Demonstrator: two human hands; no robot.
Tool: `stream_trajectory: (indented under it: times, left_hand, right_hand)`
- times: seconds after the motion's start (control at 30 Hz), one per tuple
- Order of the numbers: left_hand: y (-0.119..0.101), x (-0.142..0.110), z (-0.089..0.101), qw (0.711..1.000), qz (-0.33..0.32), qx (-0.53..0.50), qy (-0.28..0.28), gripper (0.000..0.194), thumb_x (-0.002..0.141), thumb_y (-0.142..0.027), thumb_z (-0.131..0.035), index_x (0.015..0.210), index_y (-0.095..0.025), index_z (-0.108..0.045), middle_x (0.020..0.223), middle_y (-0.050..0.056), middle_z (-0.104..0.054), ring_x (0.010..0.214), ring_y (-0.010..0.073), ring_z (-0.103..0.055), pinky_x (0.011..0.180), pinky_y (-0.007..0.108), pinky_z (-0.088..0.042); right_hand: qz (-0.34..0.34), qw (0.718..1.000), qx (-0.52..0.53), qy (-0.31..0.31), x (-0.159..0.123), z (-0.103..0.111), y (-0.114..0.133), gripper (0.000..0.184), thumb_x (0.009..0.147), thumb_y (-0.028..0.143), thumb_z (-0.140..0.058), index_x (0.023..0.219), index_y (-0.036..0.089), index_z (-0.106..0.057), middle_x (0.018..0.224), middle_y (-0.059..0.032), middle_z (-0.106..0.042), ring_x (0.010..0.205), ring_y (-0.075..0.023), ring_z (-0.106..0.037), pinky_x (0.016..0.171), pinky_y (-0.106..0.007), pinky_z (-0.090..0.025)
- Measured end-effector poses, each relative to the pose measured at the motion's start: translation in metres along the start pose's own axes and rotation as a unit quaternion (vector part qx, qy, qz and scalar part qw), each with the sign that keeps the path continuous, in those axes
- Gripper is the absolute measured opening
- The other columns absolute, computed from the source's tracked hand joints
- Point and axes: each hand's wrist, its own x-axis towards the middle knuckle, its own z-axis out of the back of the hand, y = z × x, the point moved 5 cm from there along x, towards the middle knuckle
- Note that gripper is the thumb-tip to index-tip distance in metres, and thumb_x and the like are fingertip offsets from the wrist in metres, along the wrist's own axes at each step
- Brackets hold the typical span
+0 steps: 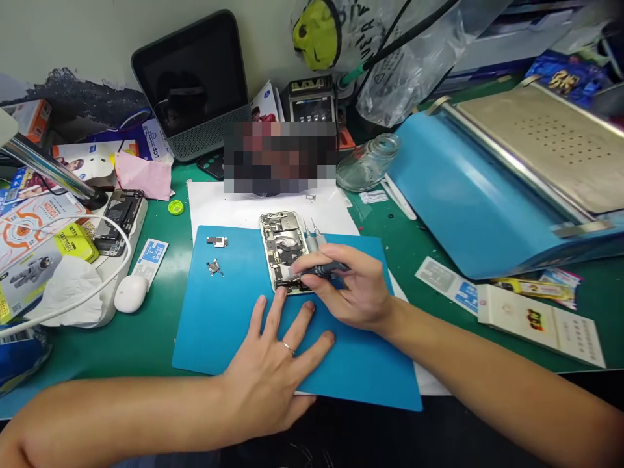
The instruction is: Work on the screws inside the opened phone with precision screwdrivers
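Observation:
An opened phone (283, 250) with its insides showing lies on a blue mat (219, 325). My right hand (353, 286) is closed round a dark screwdriver (319, 268), whose tip rests at the phone's lower end. My left hand (273, 364) lies flat on the mat with fingers spread, a ring on one finger, one fingertip touching the phone's bottom edge. Two small metal parts (216, 253) lie on the mat to the left. Two more screwdrivers (312, 235) rest beside the phone's right side.
A blue machine with a perforated metal plate (511, 162) fills the right. A glass jar (368, 162), a dark screen (195, 84), another opened phone (117, 218), a white cable, a white mouse-shaped object (130, 292), packets and leaflets crowd the green table (146, 338).

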Motion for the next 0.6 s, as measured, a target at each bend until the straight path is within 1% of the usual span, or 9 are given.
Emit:
stream_trajectory:
  times: [0.2, 0.37, 0.47, 0.6]
  left_hand:
    - [-0.0002, 0.0013, 0.0011, 1.000, -0.004, -0.010, 0.002, 0.080, 0.093, -0.052, -0.065, 0.161, -0.023, -0.032, 0.170, 0.020, -0.022, 0.154, 0.0568, -0.009, 0.120, 0.072, -0.017]
    - [0.0008, 0.0016, -0.0009, 1.000, -0.001, -0.007, -0.001, 0.082, 0.093, -0.053, -0.066, 0.161, -0.024, -0.032, 0.170, 0.019, -0.020, 0.155, 0.0555, -0.006, 0.121, 0.071, -0.015]
    - [0.0009, 0.0019, -0.0022, 1.000, -0.003, -0.007, -0.002, 0.084, 0.092, -0.053, -0.067, 0.161, -0.023, -0.031, 0.171, 0.019, -0.019, 0.155, 0.0549, -0.007, 0.122, 0.070, -0.014]
    - [0.0000, 0.0027, -0.0023, 1.000, -0.006, -0.008, -0.002, 0.083, 0.092, -0.052, -0.068, 0.161, -0.023, -0.032, 0.170, 0.019, -0.020, 0.155, 0.0549, -0.007, 0.122, 0.069, -0.014]
  right_hand:
    - [-0.003, 0.999, -0.025, 0.023, 0.0022, -0.0028, 0.0000, 0.067, 0.094, 0.006, -0.061, 0.153, 0.027, -0.036, 0.097, -0.0033, -0.078, 0.082, -0.0176, -0.078, 0.080, -0.032, -0.067]
    - [-0.019, 0.999, -0.025, 0.032, 0.0016, -0.0050, -0.0015, 0.063, 0.096, 0.010, -0.060, 0.151, 0.031, -0.036, 0.097, -0.0009, -0.077, 0.081, -0.0164, -0.078, 0.075, -0.030, -0.067]
    - [-0.021, 0.999, -0.028, 0.035, 0.0021, -0.0054, -0.0012, 0.062, 0.097, 0.010, -0.060, 0.150, 0.032, -0.036, 0.095, -0.0008, -0.077, 0.081, -0.0172, -0.077, 0.073, -0.032, -0.067]
    - [-0.011, 0.999, -0.028, 0.033, 0.0017, -0.0045, -0.0007, 0.066, 0.095, 0.009, -0.061, 0.152, 0.032, -0.036, 0.096, -0.0006, -0.077, 0.082, -0.0171, -0.077, 0.076, -0.033, -0.067]
